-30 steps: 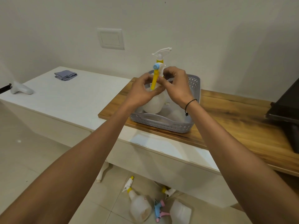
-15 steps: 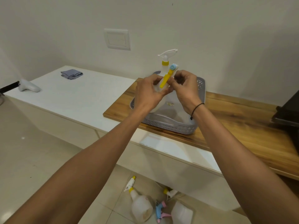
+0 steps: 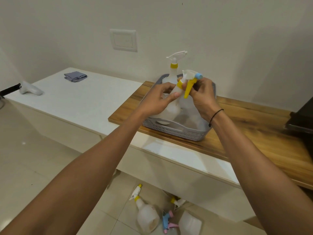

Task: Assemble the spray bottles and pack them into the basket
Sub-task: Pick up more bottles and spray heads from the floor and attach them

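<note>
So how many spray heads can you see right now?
4: one on the bottle standing in the basket, one in the hands above it, and two on the floor. A yellow piece by the cabinet may be another.

no text, label or number is legible on anything here.
</note>
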